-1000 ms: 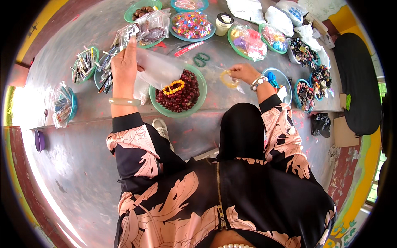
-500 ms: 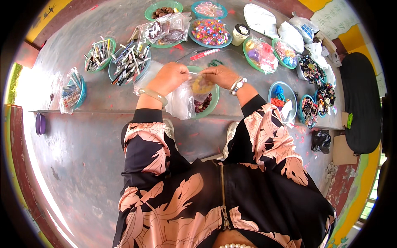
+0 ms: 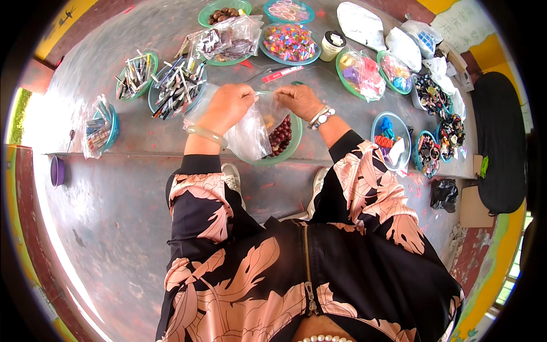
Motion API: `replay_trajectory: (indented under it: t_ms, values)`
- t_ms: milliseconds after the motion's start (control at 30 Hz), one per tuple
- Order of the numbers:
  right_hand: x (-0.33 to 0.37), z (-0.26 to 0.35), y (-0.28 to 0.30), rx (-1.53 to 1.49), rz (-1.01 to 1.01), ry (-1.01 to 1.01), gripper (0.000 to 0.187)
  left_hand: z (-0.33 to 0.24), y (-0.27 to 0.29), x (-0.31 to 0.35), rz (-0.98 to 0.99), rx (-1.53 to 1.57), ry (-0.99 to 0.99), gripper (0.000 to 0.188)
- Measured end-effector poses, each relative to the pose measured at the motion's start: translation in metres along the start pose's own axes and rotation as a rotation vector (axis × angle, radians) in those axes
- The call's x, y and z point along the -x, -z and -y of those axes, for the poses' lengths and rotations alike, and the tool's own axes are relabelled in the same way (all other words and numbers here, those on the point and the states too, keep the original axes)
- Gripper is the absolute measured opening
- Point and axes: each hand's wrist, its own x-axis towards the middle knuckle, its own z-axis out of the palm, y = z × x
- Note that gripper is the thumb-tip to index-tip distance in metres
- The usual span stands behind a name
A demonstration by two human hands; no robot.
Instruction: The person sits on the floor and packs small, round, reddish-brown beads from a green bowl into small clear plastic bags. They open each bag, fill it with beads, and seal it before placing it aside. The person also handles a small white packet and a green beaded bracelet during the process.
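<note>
Both hands are raised over a light green basin (image 3: 296, 139), pinching the top edge of a small clear plastic bag (image 3: 266, 111) stretched between them. My left hand (image 3: 229, 107) grips its left corner; a pale bangle sits on that wrist. On the other corner, the fingers of my right hand (image 3: 302, 104) are closed. Something yellowish shows faintly in the bag; I cannot make out what. Dark red beads (image 3: 281, 137) lie in the basin's right side. Larger clear plastic bags (image 3: 248, 135) cover its left side.
Beyond the basin lies a red-and-white packet (image 3: 283, 74). Pens fill a basin (image 3: 178, 91) at the left; colourful pieces fill another (image 3: 289, 44) at the far side. A lidded cup (image 3: 331, 45) stands beside it. More basins (image 3: 391, 139) line the right, near a ledge edge.
My hands have moved slightly apart, widening the bag between them. The yellowish content shows less now, and more of the dark red beads are visible.
</note>
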Motion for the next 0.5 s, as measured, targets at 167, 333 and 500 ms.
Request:
replay_trajectory:
  t_ms: [167, 333, 500]
  values:
    - [0.009, 0.022, 0.002, 0.119, -0.215, 0.158, 0.023, -0.010, 0.006, 0.001, -0.055, 0.050, 0.001, 0.020]
    - [0.009, 0.023, 0.009, 0.094, -0.313, 0.160, 0.023, -0.019, 0.011, -0.001, -0.163, 0.032, 0.058, 0.020]
    - [0.012, 0.050, 0.024, -0.434, -0.219, -0.042, 0.017, -0.021, 0.021, 0.001, -0.231, 0.215, 0.113, 0.020]
